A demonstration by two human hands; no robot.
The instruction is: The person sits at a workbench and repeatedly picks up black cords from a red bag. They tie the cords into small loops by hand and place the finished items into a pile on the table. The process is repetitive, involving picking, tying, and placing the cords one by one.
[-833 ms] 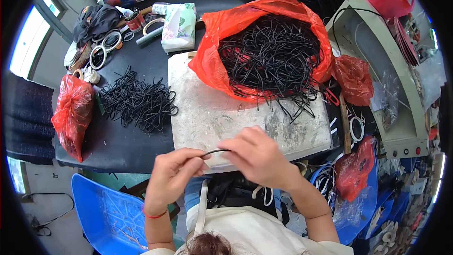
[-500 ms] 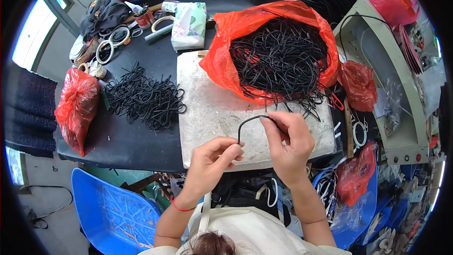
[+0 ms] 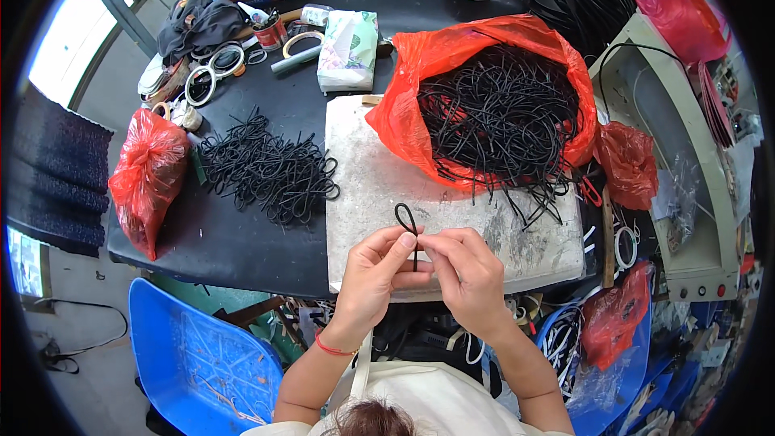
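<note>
A thin black cord [image 3: 406,216] is bent into a small upright loop between my two hands. My left hand [image 3: 383,269] pinches it where its strands cross, and a short end hangs down across the fingers. With thumb and forefinger together, my right hand [image 3: 467,273] grips the cord at that same crossing, touching the left fingertips. Beyond the hands, an open red plastic bag [image 3: 395,117] is full of loose black cords [image 3: 500,113]. Left of the pale board lies a pile of looped black cords [image 3: 270,169].
A worn whitish board [image 3: 363,169] lies on the black tabletop [image 3: 242,254]. A tied red bag [image 3: 149,178], a tissue pack [image 3: 348,48] and tape rolls [image 3: 202,85] stand left and behind. Blue plastic chairs [image 3: 202,355] flank me; a grey machine frame [image 3: 702,218] stands right.
The cord has gone from an open arch between separated hands to a crossed loop. My right hand has moved left and down to meet my left hand. The whole view has shifted slightly.
</note>
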